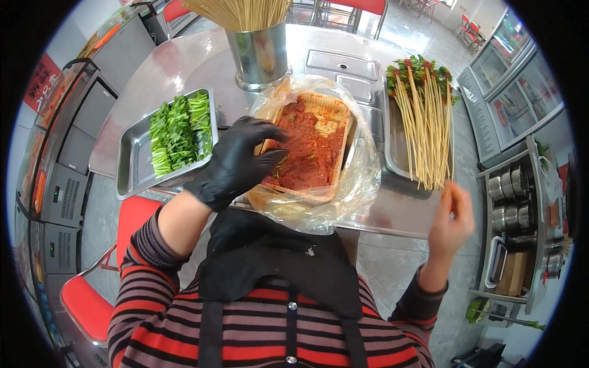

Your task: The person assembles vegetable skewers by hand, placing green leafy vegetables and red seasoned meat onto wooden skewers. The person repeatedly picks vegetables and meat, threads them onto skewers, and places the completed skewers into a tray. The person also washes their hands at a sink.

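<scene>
My left hand (244,158), in a black glove, hovers over the left part of a plastic tub (338,108) lined with a clear bag (363,179). Thumb and fingers are apart, with nothing visible between them. Red marinated meat (310,152) fills much of the tub. My bare right hand (453,223) is at the lower ends of the bamboo skewers (425,138), fingers curled together; blur hides whether it pinches one. Those skewers lie in a metal tray (396,158) on the right, their far ends bearing leafy greens (421,66) with red bits.
To the left, a metal tray (133,161) holds cut green herbs (177,133). Behind the tub stands a steel container (257,57) of bare skewers (244,14). Metal lids (343,64) lie on the steel table (193,50). A red chair (87,303) is at lower left, a shelf (506,294) at right.
</scene>
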Tool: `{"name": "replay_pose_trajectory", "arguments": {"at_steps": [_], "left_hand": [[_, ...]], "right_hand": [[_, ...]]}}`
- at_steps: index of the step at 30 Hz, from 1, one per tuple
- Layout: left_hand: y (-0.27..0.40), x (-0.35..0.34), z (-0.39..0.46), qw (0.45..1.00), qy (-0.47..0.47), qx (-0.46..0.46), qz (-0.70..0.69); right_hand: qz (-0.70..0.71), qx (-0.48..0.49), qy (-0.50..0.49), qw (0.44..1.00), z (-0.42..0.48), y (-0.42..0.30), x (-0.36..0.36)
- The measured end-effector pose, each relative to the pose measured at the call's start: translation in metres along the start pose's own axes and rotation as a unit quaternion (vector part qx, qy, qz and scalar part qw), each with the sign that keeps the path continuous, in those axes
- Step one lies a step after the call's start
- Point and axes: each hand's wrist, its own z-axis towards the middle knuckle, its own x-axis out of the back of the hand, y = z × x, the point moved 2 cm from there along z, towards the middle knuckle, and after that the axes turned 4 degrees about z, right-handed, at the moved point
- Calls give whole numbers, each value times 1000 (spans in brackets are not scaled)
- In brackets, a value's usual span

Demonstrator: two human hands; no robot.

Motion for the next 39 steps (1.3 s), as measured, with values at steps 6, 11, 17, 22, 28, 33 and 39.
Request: {"name": "replay_pose_trajectory", "arguments": {"at_steps": [6, 11, 17, 22, 28, 33, 39], "left_hand": [[6, -47, 45, 958, -197, 17, 209], [-10, -71, 51, 948, -237, 15, 214], [-35, -45, 40, 973, -191, 126, 36], [-37, -44, 37, 968, -153, 184, -74], [-27, -40, 41, 973, -133, 162, -98], [-19, -45, 33, 973, -192, -6, 126], [-6, -70, 33, 958, -210, 47, 190]], "right_hand": [[99, -20, -69, 993, -52, -8, -15], [117, -32, -89, 989, -55, -3, -8], [140, -35, -94, 985, -62, 5, -10], [142, -20, -121, 982, -62, 6, -12], [139, -47, -147, 978, -63, 5, -9], [141, -61, -164, 974, -66, 4, -8], [119, -17, -164, 979, -64, 3, -11]]}}
